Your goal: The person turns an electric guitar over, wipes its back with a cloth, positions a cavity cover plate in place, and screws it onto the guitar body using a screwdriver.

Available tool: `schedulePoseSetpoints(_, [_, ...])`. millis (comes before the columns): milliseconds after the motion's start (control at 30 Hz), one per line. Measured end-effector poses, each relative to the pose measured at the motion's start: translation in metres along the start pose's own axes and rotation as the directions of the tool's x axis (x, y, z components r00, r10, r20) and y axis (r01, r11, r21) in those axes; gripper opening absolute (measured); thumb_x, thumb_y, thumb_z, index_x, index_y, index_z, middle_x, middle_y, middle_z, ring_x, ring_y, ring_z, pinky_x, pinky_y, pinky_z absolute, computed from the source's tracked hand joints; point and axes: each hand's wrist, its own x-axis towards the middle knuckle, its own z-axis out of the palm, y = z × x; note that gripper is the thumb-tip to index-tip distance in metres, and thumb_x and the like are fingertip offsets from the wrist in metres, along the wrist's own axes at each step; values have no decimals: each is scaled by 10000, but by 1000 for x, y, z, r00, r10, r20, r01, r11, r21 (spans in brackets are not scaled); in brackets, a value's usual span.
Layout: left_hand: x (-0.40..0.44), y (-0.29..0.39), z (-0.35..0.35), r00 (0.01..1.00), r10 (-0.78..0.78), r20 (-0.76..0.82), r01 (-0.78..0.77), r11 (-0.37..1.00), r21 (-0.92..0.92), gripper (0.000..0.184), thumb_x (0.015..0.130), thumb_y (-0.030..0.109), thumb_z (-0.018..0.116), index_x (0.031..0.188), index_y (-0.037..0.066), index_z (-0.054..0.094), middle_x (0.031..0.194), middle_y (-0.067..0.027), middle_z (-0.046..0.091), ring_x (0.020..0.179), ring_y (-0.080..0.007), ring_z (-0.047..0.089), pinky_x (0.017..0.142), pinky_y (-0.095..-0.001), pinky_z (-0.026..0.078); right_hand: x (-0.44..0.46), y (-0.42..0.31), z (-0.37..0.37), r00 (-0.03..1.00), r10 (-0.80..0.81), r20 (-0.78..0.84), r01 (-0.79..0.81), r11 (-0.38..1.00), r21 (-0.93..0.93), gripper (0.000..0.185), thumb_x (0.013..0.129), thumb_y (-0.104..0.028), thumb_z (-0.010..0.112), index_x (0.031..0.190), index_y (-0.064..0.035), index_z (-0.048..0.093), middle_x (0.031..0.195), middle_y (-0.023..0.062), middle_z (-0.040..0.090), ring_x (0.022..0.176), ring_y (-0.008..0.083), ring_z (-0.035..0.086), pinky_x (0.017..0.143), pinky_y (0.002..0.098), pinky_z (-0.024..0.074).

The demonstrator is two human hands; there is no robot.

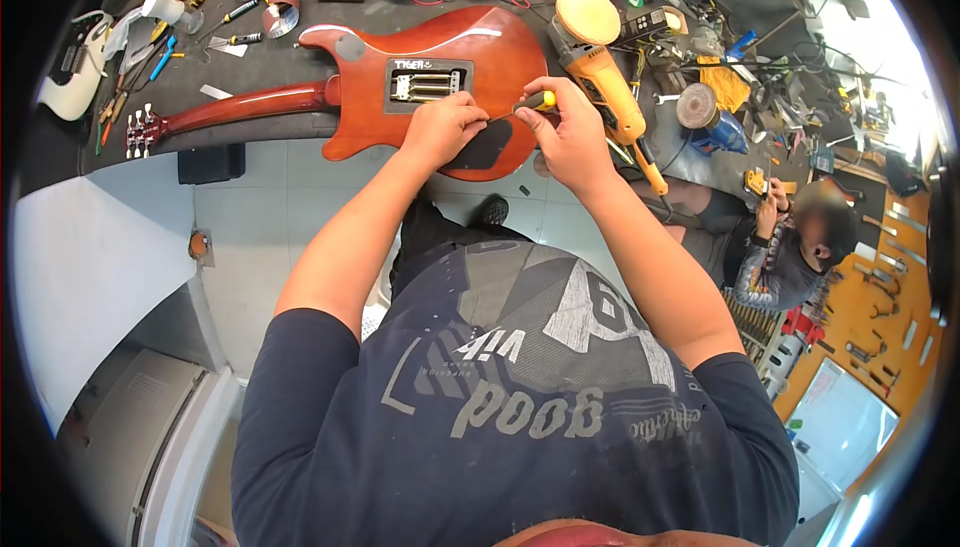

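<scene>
A reddish-brown electric guitar lies face down on the dark bench, its neck pointing left. Metal springs show in the open cavity in its back, beside handwritten lettering. My right hand grips a screwdriver with a yellow-ended handle, its thin shaft angled down to the left. At the shaft's tip, the fingers of my left hand are pinched together over the upper edge of a dark cover plate. Whatever is between those fingertips is too small to tell.
A yellow power tool with a round pad stands right of the guitar. Beyond it are a blue grinder and tangled cables. Sandpaper rolls and hand tools lie at the back left. Another person sits at the right, holding a yellow object.
</scene>
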Motion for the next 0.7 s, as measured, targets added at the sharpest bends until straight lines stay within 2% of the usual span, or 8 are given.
schedulePoseSetpoints(100, [1,-3,0,1000,-1,8,1,1000,-10,107,859,191,788,956,151,805,934,-1,695,860,-246,715,737,-410,574,1,3,4,1000,-22,0,22,999,-48,258,945,-43,763,1163,-22,625,1043,89,661,903,170,677,781,304,560])
schedulePoseSetpoints(300, [0,-2,0,1000,-6,13,5,1000,2,112,856,191,792,962,156,806,948,1,701,871,-246,719,736,-407,574,3,6,8,997,-71,-25,68,991,-112,261,934,-42,770,1154,-25,630,1006,103,666,878,200,676,756,316,557])
schedulePoseSetpoints(500, [1,-1,-1,1000,-8,28,7,1000,8,118,857,195,795,969,159,806,955,4,700,875,-242,719,741,-404,576,0,14,13,997,-53,-50,50,997,-63,253,938,-38,765,1149,-22,627,1029,105,665,888,195,687,757,312,576])
schedulePoseSetpoints(600, [0,-2,1,1000,-1,20,1,1000,11,120,857,198,795,970,158,806,955,4,699,880,-239,718,744,-402,575,-2,14,14,995,-85,-51,79,991,-104,249,941,-34,760,1149,-16,623,1038,109,660,878,197,694,754,311,585])
schedulePoseSetpoints(700, [-1,-2,2,1000,-1,18,1,1000,18,119,857,199,796,966,154,804,952,6,697,882,-238,717,746,-400,574,-3,7,14,999,-31,-45,29,998,-51,291,895,-25,795,1125,0,619,1045,148,640,888,275,708,795,367,602])
